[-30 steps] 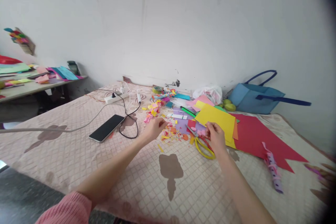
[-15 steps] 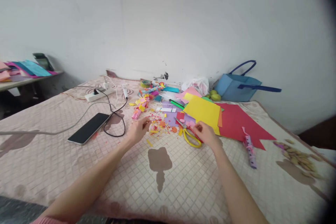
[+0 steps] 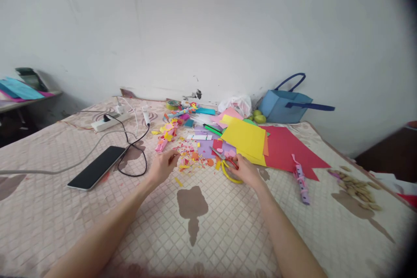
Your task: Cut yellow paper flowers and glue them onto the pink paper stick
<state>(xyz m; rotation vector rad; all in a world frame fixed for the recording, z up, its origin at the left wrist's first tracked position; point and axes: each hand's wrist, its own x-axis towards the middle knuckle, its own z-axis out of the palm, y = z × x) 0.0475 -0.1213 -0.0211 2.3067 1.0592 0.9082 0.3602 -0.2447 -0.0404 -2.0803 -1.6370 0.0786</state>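
Observation:
Scissors [image 3: 227,166] with red and yellow handles lie with their blades toward the paper scraps. My right hand [image 3: 245,169] is closed at the red handle, fingers wrapped round it. To the left, my left hand [image 3: 164,166] has its fingers curled together beside the small paper scraps [image 3: 192,156]; what it pinches, if anything, is too small to tell. Yellow sheets [image 3: 245,137] and a red sheet [image 3: 288,147] lie behind and right of my right hand. A purple sheet [image 3: 204,150] is under the scissor blades.
A black phone [image 3: 97,167], cables and a power strip [image 3: 110,122] are at the left. Paper flowers [image 3: 168,129] lie behind my left hand. A rolled purple paper [image 3: 301,182], peanuts [image 3: 356,189] and a blue bag [image 3: 283,106] are on the right.
The view has shifted right, so the table items appear further left. My right hand has closed on the scissors' handle. My left hand stays near the scraps, fingers still together.

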